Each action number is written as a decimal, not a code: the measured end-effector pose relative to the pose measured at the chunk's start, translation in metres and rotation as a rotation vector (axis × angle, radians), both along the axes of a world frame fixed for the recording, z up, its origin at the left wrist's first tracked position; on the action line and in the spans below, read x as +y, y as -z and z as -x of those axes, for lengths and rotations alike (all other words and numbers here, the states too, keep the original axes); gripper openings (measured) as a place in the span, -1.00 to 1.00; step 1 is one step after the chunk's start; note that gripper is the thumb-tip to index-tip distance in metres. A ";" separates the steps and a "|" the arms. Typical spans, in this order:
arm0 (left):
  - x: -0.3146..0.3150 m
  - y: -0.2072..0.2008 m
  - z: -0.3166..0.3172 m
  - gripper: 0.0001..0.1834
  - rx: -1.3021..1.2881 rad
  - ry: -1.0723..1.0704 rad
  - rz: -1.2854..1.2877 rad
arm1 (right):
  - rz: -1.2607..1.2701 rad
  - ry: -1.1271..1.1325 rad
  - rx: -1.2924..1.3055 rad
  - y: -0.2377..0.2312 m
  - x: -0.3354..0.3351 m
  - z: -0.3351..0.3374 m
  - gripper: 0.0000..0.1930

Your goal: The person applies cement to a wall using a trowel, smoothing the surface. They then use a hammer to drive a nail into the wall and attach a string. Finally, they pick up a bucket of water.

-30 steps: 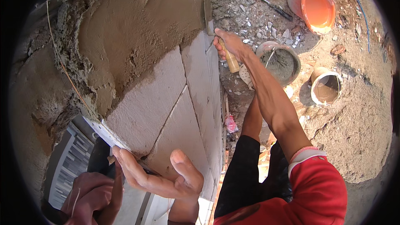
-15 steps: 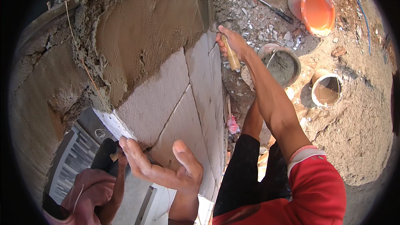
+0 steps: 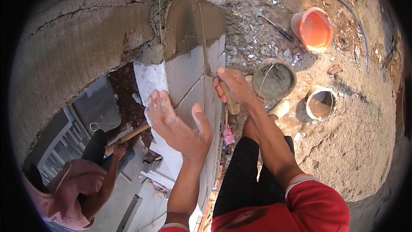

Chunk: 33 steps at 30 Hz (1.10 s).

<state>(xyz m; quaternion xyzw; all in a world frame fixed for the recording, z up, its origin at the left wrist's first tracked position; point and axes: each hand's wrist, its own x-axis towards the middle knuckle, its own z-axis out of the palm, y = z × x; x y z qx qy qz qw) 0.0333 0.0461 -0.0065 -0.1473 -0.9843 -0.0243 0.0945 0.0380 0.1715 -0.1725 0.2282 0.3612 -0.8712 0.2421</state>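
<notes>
My right hand (image 3: 235, 87) is closed round the wooden handle of a trowel (image 3: 201, 34). Its long blade, seen nearly edge-on, lies along the wet grey-brown mortar (image 3: 182, 23) on the upper part of the wall. Below that coat, pale blocks (image 3: 186, 71) show bare, with dark joint lines. My left hand (image 3: 180, 124) is open and empty, fingers stretched out over the white corner of the block wall; whether it presses on the blocks I cannot tell. A thin string (image 3: 160, 17) hangs down at the mortar's left edge.
Right of the wall stand a mortar bucket (image 3: 274, 79), an orange-red bucket (image 3: 316, 32) and a pale bucket (image 3: 322, 103). A hammer (image 3: 274, 25) and blue hose (image 3: 347, 8) lie on rubble. At lower left a person (image 3: 77, 184) grips a wooden handle (image 3: 128, 134).
The view has shifted. My right hand has brought the trowel lower and nearer, its blade now stretching up the mortar. My left hand has moved up to the block corner, fingers straighter.
</notes>
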 end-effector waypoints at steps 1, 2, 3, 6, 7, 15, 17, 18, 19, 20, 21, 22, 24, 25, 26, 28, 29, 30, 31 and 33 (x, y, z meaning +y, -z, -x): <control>0.000 0.000 0.000 -0.29 0.006 -0.001 -0.006 | 0.025 0.052 -0.090 -0.001 0.000 0.001 -0.43; -0.001 0.001 0.000 -0.30 0.013 0.001 -0.022 | 0.051 0.084 -0.199 -0.001 -0.001 0.004 -0.43; -0.001 0.002 0.000 -0.30 0.019 0.004 -0.040 | 0.037 0.111 -0.189 0.002 -0.001 0.010 -0.44; -0.003 0.002 0.000 -0.29 0.007 0.004 -0.091 | -0.015 0.109 -0.273 0.008 0.000 0.036 -0.45; -0.003 0.002 -0.001 -0.29 0.003 0.006 -0.109 | -0.012 0.084 -0.167 0.005 0.000 0.038 -0.46; -0.007 -0.002 -0.004 -0.34 -0.068 -0.007 -0.304 | -0.185 -0.054 0.082 -0.070 -0.011 -0.010 -0.46; -0.007 -0.004 -0.003 -0.35 -0.055 0.011 -0.350 | -0.198 -0.122 0.079 -0.074 -0.008 -0.037 -0.48; -0.009 -0.006 -0.002 -0.35 -0.053 0.019 -0.368 | -0.199 -0.153 0.095 -0.073 -0.005 -0.052 -0.49; -0.010 -0.008 -0.002 -0.35 -0.066 0.016 -0.403 | -0.226 -0.181 0.069 -0.070 0.003 -0.072 -0.49; -0.012 -0.010 -0.002 -0.36 -0.081 0.017 -0.438 | -0.266 -0.222 0.022 -0.066 0.016 -0.093 -0.49; -0.013 -0.012 -0.002 -0.36 -0.091 0.022 -0.481 | -0.319 -0.254 0.042 -0.062 0.035 -0.114 -0.50; -0.015 -0.014 -0.003 -0.37 -0.103 0.017 -0.474 | -0.402 -0.306 -0.023 -0.058 0.057 -0.137 -0.50; -0.016 -0.018 -0.010 -0.38 -0.119 0.010 -0.483 | -0.495 -0.294 -0.108 -0.054 0.109 -0.187 -0.54; -0.015 -0.019 -0.017 -0.37 -0.119 -0.039 -0.480 | -0.570 -0.357 -0.152 -0.053 0.141 -0.208 -0.59; -0.014 -0.021 -0.026 -0.36 -0.119 -0.087 -0.481 | -0.727 -0.466 -0.090 -0.053 0.173 -0.228 -0.62; -0.009 -0.025 -0.051 -0.35 -0.106 -0.183 -0.497 | -1.038 -0.551 -0.063 -0.057 0.227 -0.266 -0.72; -0.007 -0.027 -0.068 -0.36 -0.097 -0.235 -0.512 | -1.066 -0.611 -0.061 -0.065 0.260 -0.286 -0.72; -0.004 -0.029 -0.086 -0.37 -0.075 -0.279 -0.526 | -1.023 -0.511 -0.164 -0.070 0.282 -0.307 -0.70; -0.001 -0.030 -0.108 -0.37 -0.106 -0.315 -0.528 | -0.995 -0.464 -0.173 -0.076 0.306 -0.325 -0.71; 0.002 -0.032 -0.159 -0.37 -0.133 -0.372 -0.528 | -1.079 -0.529 -0.251 -0.085 0.353 -0.353 -0.73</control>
